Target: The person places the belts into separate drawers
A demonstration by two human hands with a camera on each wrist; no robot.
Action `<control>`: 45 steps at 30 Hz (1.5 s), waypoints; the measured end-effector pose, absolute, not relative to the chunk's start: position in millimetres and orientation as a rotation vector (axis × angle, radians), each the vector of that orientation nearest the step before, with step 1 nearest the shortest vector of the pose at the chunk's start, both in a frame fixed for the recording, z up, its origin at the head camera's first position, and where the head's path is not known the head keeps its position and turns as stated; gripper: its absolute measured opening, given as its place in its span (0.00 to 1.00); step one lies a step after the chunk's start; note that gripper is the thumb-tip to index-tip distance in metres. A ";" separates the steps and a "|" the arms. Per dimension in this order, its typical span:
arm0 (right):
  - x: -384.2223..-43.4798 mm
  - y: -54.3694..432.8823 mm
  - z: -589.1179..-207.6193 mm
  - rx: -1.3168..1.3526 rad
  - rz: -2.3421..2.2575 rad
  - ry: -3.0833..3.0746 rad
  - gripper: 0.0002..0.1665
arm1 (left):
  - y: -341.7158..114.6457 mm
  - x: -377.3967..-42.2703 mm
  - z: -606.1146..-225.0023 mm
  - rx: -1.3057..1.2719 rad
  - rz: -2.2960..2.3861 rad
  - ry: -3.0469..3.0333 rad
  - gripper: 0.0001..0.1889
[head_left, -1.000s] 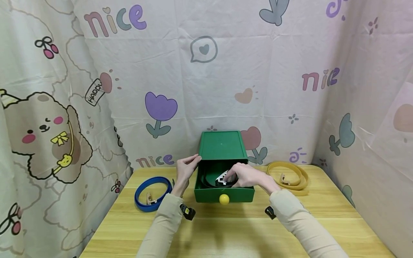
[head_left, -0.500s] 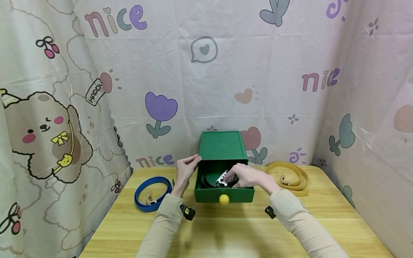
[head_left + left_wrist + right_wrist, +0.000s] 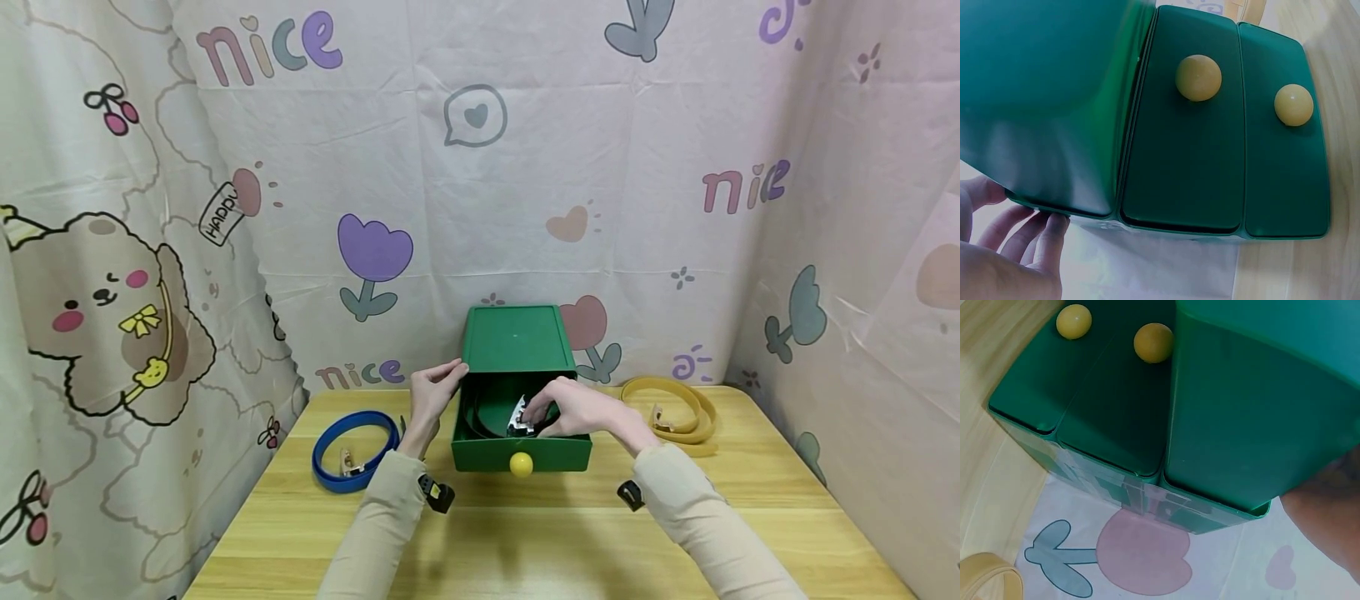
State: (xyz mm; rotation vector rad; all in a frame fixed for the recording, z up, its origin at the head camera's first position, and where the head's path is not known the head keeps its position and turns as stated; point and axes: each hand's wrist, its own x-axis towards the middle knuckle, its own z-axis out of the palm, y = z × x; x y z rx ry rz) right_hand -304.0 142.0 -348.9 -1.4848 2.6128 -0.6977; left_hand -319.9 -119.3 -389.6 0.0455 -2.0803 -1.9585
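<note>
A green drawer cabinet (image 3: 517, 337) stands at the back of the table with its top drawer (image 3: 487, 456) pulled out. Inside lies a coiled black belt (image 3: 474, 417) with a silver buckle (image 3: 517, 417). My right hand (image 3: 577, 407) reaches into the drawer and pinches the belt at its buckle; the fingertips are partly hidden. In the right wrist view only a dark part of that hand (image 3: 1329, 515) shows beside the drawer. My left hand (image 3: 431, 396) holds the cabinet's upper left front corner, and in the left wrist view its fingers (image 3: 1050, 244) touch the side edge.
A coiled blue belt (image 3: 322, 454) lies on the wooden table (image 3: 525, 542) to the left. On the right is a coiled yellow belt (image 3: 701, 417). Two lower drawers (image 3: 1185, 156) with yellow knobs are pushed in. A patterned cloth (image 3: 480, 208) hangs behind.
My right hand has shifted slightly, and the silver buckle in it has turned more upright and moved a little to the right. The left hand stays at the cabinet corner.
</note>
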 end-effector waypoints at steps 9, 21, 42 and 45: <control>-301.4 149.3 -351.6 -1.485 -0.875 2.600 0.15 | -119.3 -319.7 -389.4 0.046 -1.954 -2.084 0.16; -277.7 145.0 -361.2 -1.369 -1.313 2.768 0.12 | -118.8 -319.8 -389.9 0.044 -1.958 -2.077 0.16; -224.1 123.7 -378.5 -1.583 -1.698 2.852 0.09 | -119.4 -320.8 -391.1 0.033 -1.964 -2.055 0.16; -220.7 122.5 -386.3 -1.558 -1.642 2.840 0.09 | -119.3 -320.6 -391.2 0.036 -1.956 -2.060 0.16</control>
